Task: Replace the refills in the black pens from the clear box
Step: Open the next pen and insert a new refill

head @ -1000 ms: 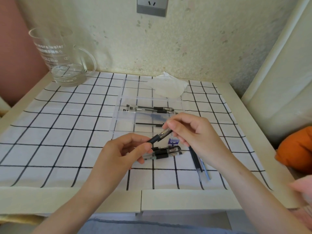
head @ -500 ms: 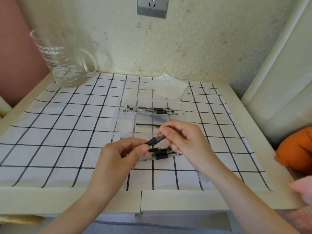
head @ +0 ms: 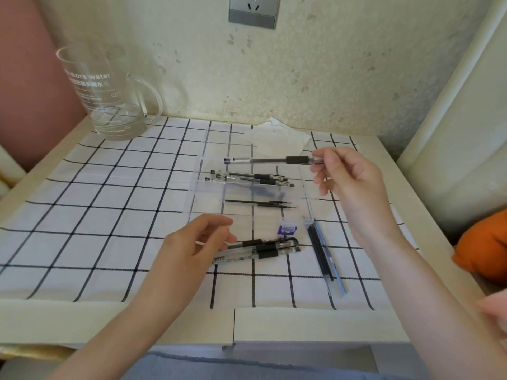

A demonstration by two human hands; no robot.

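My right hand (head: 348,174) pinches the tip end of a black pen (head: 271,160) and holds it level above the far part of the clear box (head: 305,185). Two more black pens (head: 252,179) lie in the box's far compartment, and thin black refills (head: 260,203) lie in the middle one. My left hand (head: 197,242) hovers with relaxed fingers and holds nothing, just left of a small pile of black pens (head: 263,249) on the cloth in front of the box. Loose refills (head: 323,253) lie on the cloth to the right.
A glass jug (head: 107,97) with a little water stands at the back left of the checked tablecloth (head: 96,204). A white tissue (head: 277,138) lies behind the box. A small purple cap (head: 287,229) sits by the box's near edge. An orange cushion (head: 485,250) is at the right.
Both hands held one pen together near the table's front. Now my left hand has let go, and my right hand has carried the pen up and back over the box.
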